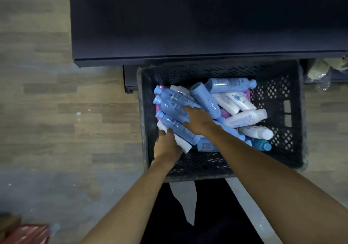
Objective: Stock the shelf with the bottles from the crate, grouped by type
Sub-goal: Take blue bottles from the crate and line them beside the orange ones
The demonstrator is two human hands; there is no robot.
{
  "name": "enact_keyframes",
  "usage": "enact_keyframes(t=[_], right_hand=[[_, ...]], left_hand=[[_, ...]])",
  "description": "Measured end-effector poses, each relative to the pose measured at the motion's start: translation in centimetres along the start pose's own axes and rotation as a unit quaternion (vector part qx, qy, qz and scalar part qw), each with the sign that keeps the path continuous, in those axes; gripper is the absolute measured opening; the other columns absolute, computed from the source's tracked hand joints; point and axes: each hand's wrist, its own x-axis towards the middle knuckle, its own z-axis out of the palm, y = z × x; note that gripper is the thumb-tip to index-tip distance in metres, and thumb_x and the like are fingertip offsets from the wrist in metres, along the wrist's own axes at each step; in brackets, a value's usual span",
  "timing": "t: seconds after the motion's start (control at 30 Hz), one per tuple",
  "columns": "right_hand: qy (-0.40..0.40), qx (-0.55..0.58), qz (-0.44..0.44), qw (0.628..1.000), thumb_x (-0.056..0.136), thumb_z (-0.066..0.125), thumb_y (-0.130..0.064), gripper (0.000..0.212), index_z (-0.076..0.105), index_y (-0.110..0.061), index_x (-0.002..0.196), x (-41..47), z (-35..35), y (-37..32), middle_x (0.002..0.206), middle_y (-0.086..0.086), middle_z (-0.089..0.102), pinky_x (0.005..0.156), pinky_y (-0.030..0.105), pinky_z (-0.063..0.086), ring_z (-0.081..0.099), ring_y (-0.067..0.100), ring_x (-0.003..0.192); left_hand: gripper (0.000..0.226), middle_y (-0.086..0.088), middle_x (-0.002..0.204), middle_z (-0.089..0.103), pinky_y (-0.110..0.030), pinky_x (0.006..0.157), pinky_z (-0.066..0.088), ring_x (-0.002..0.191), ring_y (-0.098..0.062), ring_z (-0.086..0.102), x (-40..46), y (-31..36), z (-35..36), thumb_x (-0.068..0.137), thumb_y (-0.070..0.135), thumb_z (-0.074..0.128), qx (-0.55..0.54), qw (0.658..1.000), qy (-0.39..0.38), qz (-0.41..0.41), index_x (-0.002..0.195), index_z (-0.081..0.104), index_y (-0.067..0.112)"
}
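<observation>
Both hands: we have them down inside the crate, among the bottles.
Left hand: we curl our fingers round the low end of a blue bottle at the crate's left side.
Right hand: fingers bent over the clustered blue bottles; whether we grip one, we cannot tell.
White bottles: lying loose at the right.
Shelf: dark, just beyond the crate.

floor: wood-look planks | on it: black crate (against dark shelf) | red packet
</observation>
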Motion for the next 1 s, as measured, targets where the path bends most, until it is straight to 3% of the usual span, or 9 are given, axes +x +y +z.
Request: enact_keyframes(t=[0.1, 0.2, 0.37, 0.47, 0.57, 0.67, 0.77, 0.9, 1.0], right_hand=[[0.022, 0.008, -0.003, 1.0, 0.098, 0.057, -0.027, 0.054, 0.037, -0.017, 0.148, 3.0, 1.6, -1.2, 0.139, 0.016, 0.054, 0.096, 0.041, 0.046, 0.052, 0.036, 0.127], [0.036, -0.004, 0.011, 0.999, 0.1, 0.053, -0.024, 0.049, 0.039, -0.015, 0.146, 5.3, 3.4, -2.9, 0.14, 0.017, 0.052, 0.098, 0.043, 0.047, 0.051, 0.037, 0.127], [0.082, -0.076, 0.073, 0.991, 0.103, 0.049, -0.017, 0.054, 0.025, -0.006, 0.15, 7.3, 6.0, -5.2, 0.145, 0.026, 0.039, 0.099, 0.042, 0.047, 0.043, 0.04, 0.133], [0.098, -0.128, 0.081, 0.984, 0.103, 0.045, -0.011, 0.055, 0.02, 0.0, 0.151, 7.8, 6.5, -5.5, 0.145, 0.033, 0.037, 0.099, 0.043, 0.047, 0.042, 0.044, 0.133], [0.124, -0.17, 0.085, 0.974, 0.102, 0.047, -0.011, 0.05, 0.029, 0.003, 0.147, 8.9, 6.7, -5.4, 0.138, 0.029, 0.048, 0.093, 0.04, 0.05, 0.054, 0.04, 0.123], [0.147, -0.221, 0.077, 0.961, 0.098, 0.059, -0.028, 0.053, 0.042, 0.002, 0.138, 10.2, 6.9, -5.2, 0.126, 0.019, 0.06, 0.081, 0.035, 0.051, 0.064, 0.032, 0.11], [0.149, -0.231, 0.048, 0.96, 0.088, 0.068, -0.045, 0.058, 0.051, -0.006, 0.127, 11.3, 6.6, -4.9, 0.118, 0.012, 0.064, 0.068, 0.031, 0.041, 0.065, 0.026, 0.105], [0.109, -0.193, -0.052, 0.974, 0.072, 0.069, -0.059, 0.058, 0.059, -0.021, 0.115, 10.4, 3.3, -3.0, 0.112, 0.002, 0.066, 0.071, 0.03, 0.035, 0.064, 0.025, 0.103], [0.056, -0.099, -0.114, 0.987, 0.061, 0.067, -0.068, 0.056, 0.057, -0.025, 0.096, 6.6, -0.8, -1.4, 0.093, -0.002, 0.062, 0.07, 0.03, 0.04, 0.063, 0.025, 0.091]], left_hand=[[0.049, -0.018, 0.136, 0.045, -0.039, 0.092, 0.045, 0.115, -0.037, 0.053, 1.9, -0.5, 1.9, 0.086, 0.013, 0.057, -0.058, 0.998, -0.006, -0.013, 0.133, 0.04, 0.008], [0.047, -0.018, 0.131, 0.049, -0.032, 0.082, 0.04, 0.114, -0.033, 0.052, 3.4, -1.3, 3.3, 0.086, 0.014, 0.058, -0.088, 0.996, 0.01, -0.016, 0.129, 0.042, 0.007], [0.028, -0.012, 0.111, 0.06, -0.037, 0.085, 0.05, 0.1, -0.029, 0.059, 4.2, -2.4, 4.7, 0.086, 0.017, 0.059, -0.126, 0.992, 0.029, -0.01, 0.112, 0.05, 0.009], [0.033, -0.01, 0.114, 0.059, -0.039, 0.088, 0.05, 0.104, -0.026, 0.058, 4.1, -2.9, 5.4, 0.088, 0.021, 0.059, -0.123, 0.992, 0.018, -0.005, 0.118, 0.05, 0.012], [0.042, -0.006, 0.122, 0.053, -0.04, 0.092, 0.049, 0.111, -0.024, 0.054, 3.6, -3.3, 6.2, 0.089, 0.026, 0.059, -0.13, 0.991, 0.004, -0.015, 0.128, 0.046, 0.014], [0.04, -0.004, 0.124, 0.049, -0.037, 0.093, 0.048, 0.113, -0.021, 0.052, 3.2, -3.6, 6.9, 0.091, 0.028, 0.058, -0.127, 0.992, 0.008, -0.006, 0.127, 0.046, 0.015], [0.045, -0.001, 0.128, 0.048, -0.036, 0.096, 0.047, 0.117, -0.019, 0.051, 2.8, -4.1, 7.6, 0.091, 0.027, 0.057, -0.141, 0.99, 0.011, 0.002, 0.134, 0.043, 0.02], [0.044, -0.001, 0.124, 0.049, -0.034, 0.096, 0.046, 0.116, -0.019, 0.051, 2.1, -4.7, 7.1, 0.088, 0.024, 0.056, -0.152, 0.988, 0.017, 0.0, 0.131, 0.043, 0.021], [0.041, 0.001, 0.112, 0.054, -0.022, 0.089, 0.041, 0.115, -0.019, 0.054, 1.0, -4.8, 5.7, 0.085, 0.022, 0.062, -0.181, 0.983, 0.025, 0.018, 0.123, 0.047, 0.017]])
